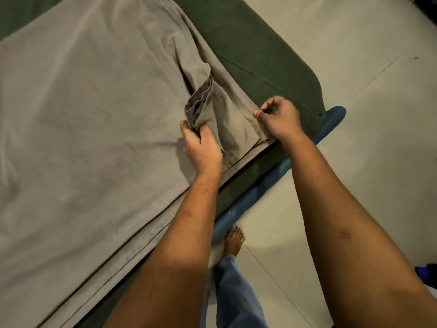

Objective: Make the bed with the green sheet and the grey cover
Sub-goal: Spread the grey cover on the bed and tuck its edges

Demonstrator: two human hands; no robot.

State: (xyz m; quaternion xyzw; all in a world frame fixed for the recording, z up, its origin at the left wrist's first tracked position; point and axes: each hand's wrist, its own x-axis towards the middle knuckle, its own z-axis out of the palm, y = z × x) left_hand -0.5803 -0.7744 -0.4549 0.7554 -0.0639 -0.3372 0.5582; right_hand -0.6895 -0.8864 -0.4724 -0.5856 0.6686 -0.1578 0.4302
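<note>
While the left hand grips the grey cover, the right hand pinches it.

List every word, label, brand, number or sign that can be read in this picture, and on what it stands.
None: no text can be read.
The grey cover, the green sheet, the blue bed frame and the floor are plain.
The dark things at the right edge are too small and dim to tell.
</note>
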